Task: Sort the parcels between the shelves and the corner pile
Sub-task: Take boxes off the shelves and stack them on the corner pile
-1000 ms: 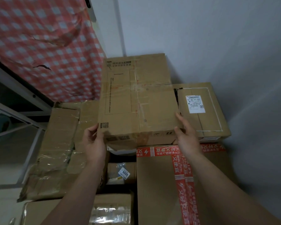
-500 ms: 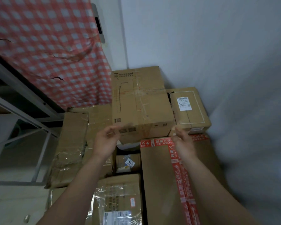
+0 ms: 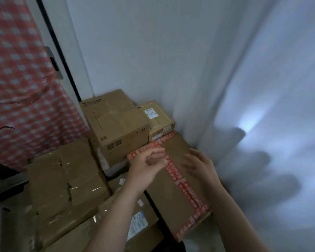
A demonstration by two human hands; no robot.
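A pile of cardboard parcels fills the corner. The large taped box (image 3: 116,128) sits on top at the back, free of both hands. Beside it on the right is a smaller box with a white label (image 3: 157,118). In front lies a flat box with red tape (image 3: 173,190). My left hand (image 3: 147,162) hovers over its near-left corner, fingers loosely curled and holding nothing. My right hand (image 3: 198,163) hovers over the same box with fingers spread. The picture is blurred by motion.
A crumpled taped box (image 3: 62,179) lies at the left, and a parcel with a printed label (image 3: 136,222) sits low in the middle. A red checked cloth (image 3: 22,88) hangs at the left. White walls (image 3: 189,60) close the corner behind and to the right.
Both hands have let go of the large taped box, which now rests on the pile at the back, and have drawn back over the red-taped box. My view has swung right.
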